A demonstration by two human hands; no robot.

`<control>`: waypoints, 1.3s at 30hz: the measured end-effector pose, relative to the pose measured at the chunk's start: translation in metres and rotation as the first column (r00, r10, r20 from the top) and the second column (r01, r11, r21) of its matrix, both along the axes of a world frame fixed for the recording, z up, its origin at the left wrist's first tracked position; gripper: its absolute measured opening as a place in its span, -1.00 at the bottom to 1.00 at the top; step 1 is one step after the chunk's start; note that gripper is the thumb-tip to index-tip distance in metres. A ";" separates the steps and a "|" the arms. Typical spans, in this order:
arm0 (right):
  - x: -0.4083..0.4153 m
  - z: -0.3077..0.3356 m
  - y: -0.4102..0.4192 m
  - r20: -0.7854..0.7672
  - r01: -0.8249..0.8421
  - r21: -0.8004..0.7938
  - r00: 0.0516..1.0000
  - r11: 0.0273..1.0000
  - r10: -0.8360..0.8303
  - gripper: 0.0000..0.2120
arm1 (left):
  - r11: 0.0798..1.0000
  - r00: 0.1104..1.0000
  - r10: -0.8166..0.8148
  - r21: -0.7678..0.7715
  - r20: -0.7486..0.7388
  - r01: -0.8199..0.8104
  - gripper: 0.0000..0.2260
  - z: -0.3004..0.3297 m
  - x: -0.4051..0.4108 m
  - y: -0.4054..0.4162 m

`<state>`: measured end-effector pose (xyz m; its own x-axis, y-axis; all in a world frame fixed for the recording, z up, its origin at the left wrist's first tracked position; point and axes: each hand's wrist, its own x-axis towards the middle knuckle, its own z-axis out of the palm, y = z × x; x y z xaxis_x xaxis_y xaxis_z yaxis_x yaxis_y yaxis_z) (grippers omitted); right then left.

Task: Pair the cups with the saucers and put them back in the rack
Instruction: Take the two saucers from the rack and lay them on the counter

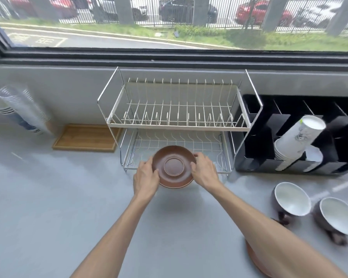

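Saucers (pixel 174 167), brown and stacked, pinched at opposite rims by left hand (pixel 146 178) and right hand (pixel 204 171), fingers curled snug on the edges. Held just off the table (pixel 48 207), right in front of the rack (pixel 177 121) and its bare lower tier. Probably ceramic: stiff, glazed, a bit slick, chippable, so best gripped at the rim. Two cups (pixel 291 198) parked near the table's right edge, well apart, not paired yet.
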<state>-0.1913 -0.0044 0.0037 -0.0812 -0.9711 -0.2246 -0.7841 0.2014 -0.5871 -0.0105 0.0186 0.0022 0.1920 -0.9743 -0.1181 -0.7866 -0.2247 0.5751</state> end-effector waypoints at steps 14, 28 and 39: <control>-0.092 -0.009 0.132 0.041 0.205 -0.038 0.978 0.978 -0.204 -0.64 | 0.995 0.986 -0.102 -0.024 -0.134 0.099 -0.70 -0.009 -0.078 0.090; -0.220 -0.037 0.266 0.008 0.559 0.013 0.829 0.829 -0.559 -0.67 | 0.903 0.902 -0.402 0.094 -0.154 0.419 -0.67 -0.024 -0.224 0.160; -0.317 -0.061 0.332 -0.036 0.707 0.050 0.707 0.705 -0.706 -0.68 | 0.738 0.760 -0.632 0.178 -0.153 0.650 -0.65 -0.029 -0.335 0.194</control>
<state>-0.5079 0.3278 -0.0570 -0.7417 -0.6140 -0.2700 -0.4062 0.7314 -0.5477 -0.3452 0.2123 -0.0265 -0.4879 -0.8129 -0.3180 -0.7435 0.1962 0.6393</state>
